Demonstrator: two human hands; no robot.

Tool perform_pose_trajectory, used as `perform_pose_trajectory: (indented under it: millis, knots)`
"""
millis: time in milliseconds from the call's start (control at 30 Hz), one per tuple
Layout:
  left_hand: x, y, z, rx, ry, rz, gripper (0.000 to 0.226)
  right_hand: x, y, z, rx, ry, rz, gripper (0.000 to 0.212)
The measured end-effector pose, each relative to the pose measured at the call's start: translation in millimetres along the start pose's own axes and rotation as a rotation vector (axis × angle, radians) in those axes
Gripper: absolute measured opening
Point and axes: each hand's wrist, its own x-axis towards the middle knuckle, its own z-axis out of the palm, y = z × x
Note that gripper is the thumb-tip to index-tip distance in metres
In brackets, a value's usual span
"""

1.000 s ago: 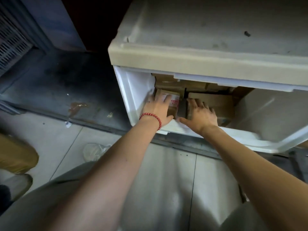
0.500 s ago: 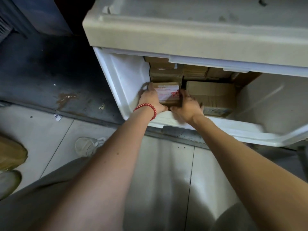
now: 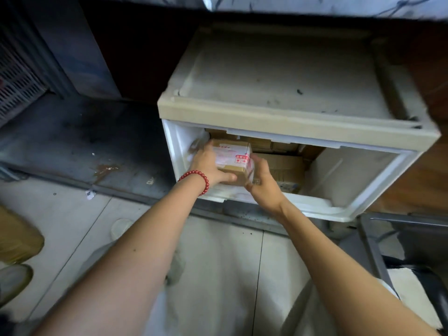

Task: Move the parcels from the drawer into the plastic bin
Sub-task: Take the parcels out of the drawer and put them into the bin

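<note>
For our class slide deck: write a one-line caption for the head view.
Both hands, left hand and right hand, lift a taped cardboard parcel from the white drawer.

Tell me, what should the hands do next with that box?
Probably lift the box up and out over the drawer's front rim. Both the left hand and right hand already hold its sides, and it sits inside the drawer beside other boxes.

I see a small brown cardboard parcel (image 3: 232, 161), wrapped in clear tape with red print, raised and tilted at the left front corner of the open white drawer (image 3: 363, 190). More brown parcels (image 3: 283, 166) lie inside at its 3 o'clock, with others stacked toward 12 o'clock under the cabinet edge.
</note>
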Motion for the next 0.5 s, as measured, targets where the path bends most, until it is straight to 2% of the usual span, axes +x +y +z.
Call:
perform_pose_trajectory:
  millis: [100,233,367,500]
  knots:
    - [-26.6,12.5,-14.6,0.049,-0.052,-0.005,0.104,-32.9,-5.3,-5.3,0.077,-0.032,-0.043,0.072]
    - [-70.0,16.0,-25.7,-0.03,-0.088,-0.003,0.089,-77.5,-10.5,-5.8,0.108,-0.089,-0.045,0.077]
    - [-107.2,28.3,-17.7,-0.201,0.06,-0.031,0.074,-105.0,-14.5,-12.3,0.076,-0.102,-0.022,0.078]
    - [-132.7,42.9,5.2,-0.254,0.281,0.014,0.057,-119.2,-16.2,-11.3,0.145,-0.039,0.066,0.072]
